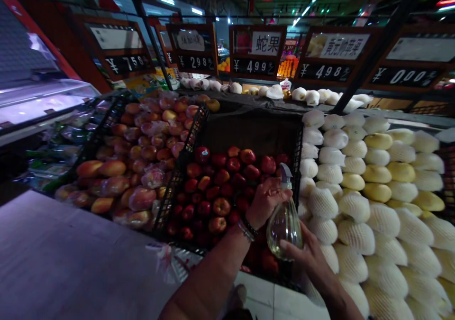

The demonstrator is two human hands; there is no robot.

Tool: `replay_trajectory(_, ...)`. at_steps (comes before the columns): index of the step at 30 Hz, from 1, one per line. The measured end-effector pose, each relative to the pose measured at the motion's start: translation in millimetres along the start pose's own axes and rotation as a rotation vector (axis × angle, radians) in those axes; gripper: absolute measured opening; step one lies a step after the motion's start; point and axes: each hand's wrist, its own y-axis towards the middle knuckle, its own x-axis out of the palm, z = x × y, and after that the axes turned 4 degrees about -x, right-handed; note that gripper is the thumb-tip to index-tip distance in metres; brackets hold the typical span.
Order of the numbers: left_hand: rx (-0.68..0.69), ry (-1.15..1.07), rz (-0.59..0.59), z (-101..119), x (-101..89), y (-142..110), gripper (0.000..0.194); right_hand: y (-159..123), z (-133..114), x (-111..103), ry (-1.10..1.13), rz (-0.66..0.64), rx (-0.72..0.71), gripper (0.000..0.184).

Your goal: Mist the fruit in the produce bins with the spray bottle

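A clear plastic spray bottle (pixel 284 223) with a pale trigger head is held over a black crate (pixel 298 135) of red apples (pixel 220 187). My left hand (pixel 266 199) is closed around the bottle's neck and trigger; a bracelet sits on that wrist. My right hand (pixel 307 253) cups the bottle's round base from below, fingers curled on it. The nozzle points away, toward the back of the crate.
To the left lies a heap of larger apples and mangoes (pixel 142 149), some in plastic bags. To the right are stacked yellow fruit in white foam nets (pixel 369 192). Price boards (pixel 258 50) hang behind. A grey flat surface (pixel 64 258) spreads at lower left.
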Motion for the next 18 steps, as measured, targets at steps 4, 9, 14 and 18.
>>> replay_trajectory(4, -0.035, -0.031, 0.011, -9, -11.1, -1, 0.044, 3, 10, 8, 0.000, 0.012, 0.025, 0.075)
replay_trajectory(9, -0.160, -0.046, -0.022, -34, -29.6, -23, 0.053, -14, 36, 8, -0.008, -0.069, 0.099, 0.071)
replay_trajectory(14, -0.359, -0.062, 0.063, -64, -40.0, -67, 0.049, -53, 73, 13, 0.072, -0.035, 0.197, 0.085)
replay_trajectory(18, -0.510, -0.110, 0.186, -90, -42.7, -108, 0.057, -88, 100, 18, 0.101, 0.004, 0.283, 0.092)
